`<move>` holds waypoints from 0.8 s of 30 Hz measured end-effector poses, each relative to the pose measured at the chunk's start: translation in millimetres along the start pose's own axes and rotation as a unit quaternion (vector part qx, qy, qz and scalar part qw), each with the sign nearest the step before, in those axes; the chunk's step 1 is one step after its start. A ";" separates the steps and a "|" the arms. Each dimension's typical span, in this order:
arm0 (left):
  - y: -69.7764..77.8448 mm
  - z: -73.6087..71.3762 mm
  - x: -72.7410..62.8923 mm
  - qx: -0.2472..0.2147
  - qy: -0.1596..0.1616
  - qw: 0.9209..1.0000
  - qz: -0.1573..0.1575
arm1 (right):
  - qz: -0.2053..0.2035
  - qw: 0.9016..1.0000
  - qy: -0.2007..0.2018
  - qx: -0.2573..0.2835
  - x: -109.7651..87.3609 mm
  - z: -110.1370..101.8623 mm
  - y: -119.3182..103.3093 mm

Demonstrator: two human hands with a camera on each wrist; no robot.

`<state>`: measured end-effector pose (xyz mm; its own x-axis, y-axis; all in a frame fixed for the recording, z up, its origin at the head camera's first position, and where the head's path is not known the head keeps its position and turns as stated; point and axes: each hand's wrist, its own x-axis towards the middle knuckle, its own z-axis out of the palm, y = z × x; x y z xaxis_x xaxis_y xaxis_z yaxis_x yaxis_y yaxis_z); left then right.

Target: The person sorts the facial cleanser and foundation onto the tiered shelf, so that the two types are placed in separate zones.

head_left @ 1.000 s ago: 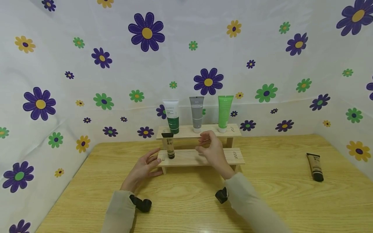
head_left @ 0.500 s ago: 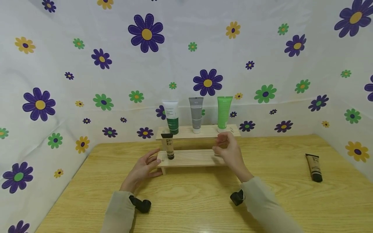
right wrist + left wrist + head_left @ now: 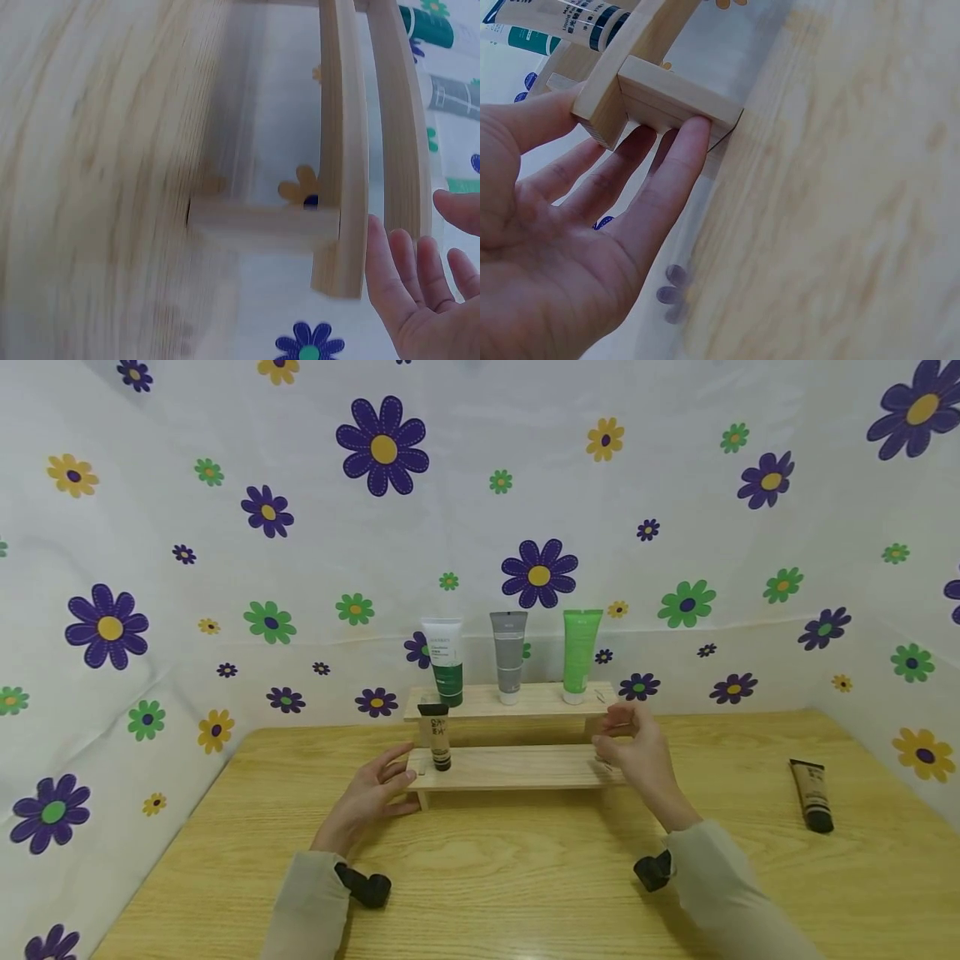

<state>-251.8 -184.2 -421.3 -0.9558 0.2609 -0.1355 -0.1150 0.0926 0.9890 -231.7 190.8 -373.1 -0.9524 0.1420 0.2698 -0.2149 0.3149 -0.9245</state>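
Note:
A two-step wooden display stand [image 3: 517, 767] stands on the table. My left hand [image 3: 369, 789] grips the left end of its lower step, thumb over the board and fingers at the leg, as the left wrist view confirms. Beside that thumb a small beige tube [image 3: 440, 739] stands upright on its black cap. My right hand [image 3: 643, 758] hovers by the lower step's right end with loosely bent fingers and nothing in them; contact with the board is unclear. Along the upper step stand a white-and-green tube [image 3: 446, 662], a grey tube [image 3: 509, 653] and a bright green tube [image 3: 581, 652].
Another beige tube [image 3: 812, 795] with a black cap lies on the wooden table [image 3: 510, 877], well to the right of the stand. A white flower-patterned sheet [image 3: 450, 527] hangs behind and along both sides.
My right hand has moved rightward along the lower step, from around its middle to its right end. My left hand and the tubes keep their places.

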 end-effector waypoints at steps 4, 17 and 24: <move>-0.3 -0.4 -0.2 0.004 -0.004 1.000 0.000 | 0.004 1.000 0.004 -0.003 0.1 -12.4 1.8; -0.8 0.9 -0.7 -0.001 -0.001 1.000 0.003 | -0.013 1.000 0.013 -0.013 -0.1 -51.2 10.8; 0.6 1.6 -0.8 -0.004 0.001 1.000 -0.002 | 0.005 1.000 0.012 -0.009 -0.1 -73.1 12.7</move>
<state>-250.7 -182.8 -420.8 -0.9562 0.2578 -0.1384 -0.1197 0.0866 0.9890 -218.6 263.4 -365.1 -0.9487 0.1678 0.2678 -0.2021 0.3295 -0.9223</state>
